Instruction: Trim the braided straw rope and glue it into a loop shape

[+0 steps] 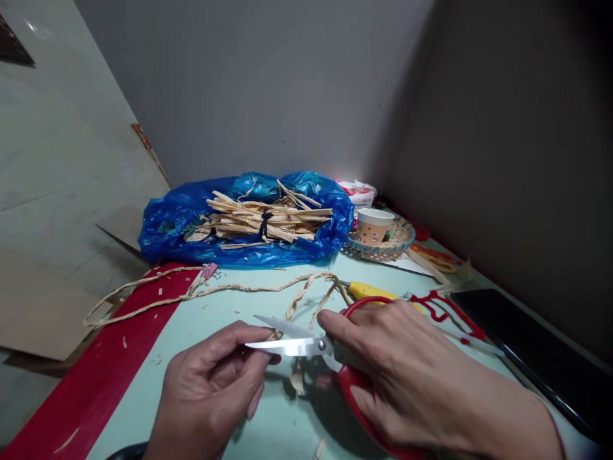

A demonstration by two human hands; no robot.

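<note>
My right hand (407,364) grips red-handled scissors (294,346), their two blades parted and pointing left. The blade tips reach my left hand (211,377), where thumb and fingers pinch a piece of the twisted straw cord (253,289). Part of that cord lies between the blades; whether they touch it I cannot tell. From there the cord runs up and loops away to the left across the table, with a pink binder clip (209,271) on it. A pale loose end (297,383) hangs just below the scissors.
Behind lies a blue plastic bag (163,223) with a tied bundle of dry straw strips (287,220) on it. To its right, a paper cup (374,229) stands in a woven basket (407,237). A yellow-handled tool (366,291) and a black phone-like slab (527,345) lie rightward.
</note>
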